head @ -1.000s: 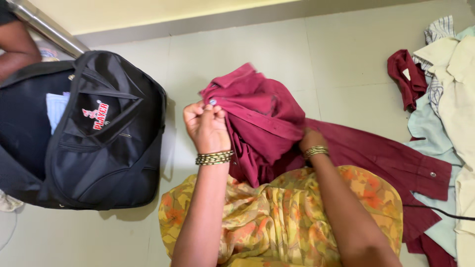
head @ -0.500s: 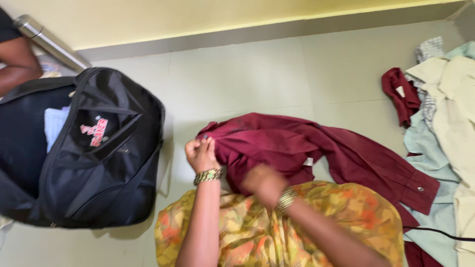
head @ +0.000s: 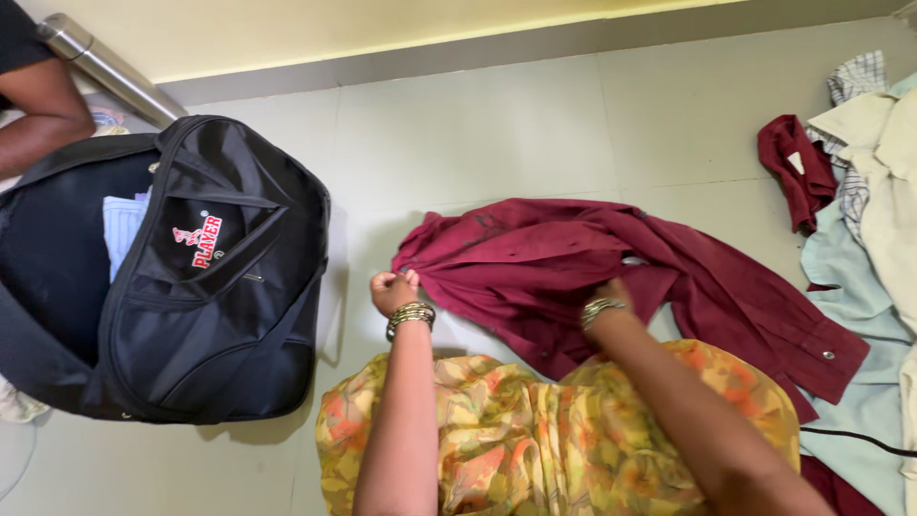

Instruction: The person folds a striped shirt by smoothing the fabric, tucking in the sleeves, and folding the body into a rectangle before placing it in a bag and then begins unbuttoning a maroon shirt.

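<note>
Bare forearms, stacked gold bangles on each wrist (yellow-orange floral garment below)

A maroon shirt [head: 564, 263] lies spread (rumpled, sleeve out right) on the floor.

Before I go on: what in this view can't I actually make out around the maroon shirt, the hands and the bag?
- Right hand: head view, fingers buried in the maroon shirt; grip unclear.
- Left hand: pinches the shirt's edge; fingertips curled out of sight.
- Black bag: its inside is mostly shadowed; only a pale folded cloth shows.
- Pile of clothes: cut by the right edge.
- Another person's arm: cut by the left edge.
</note>
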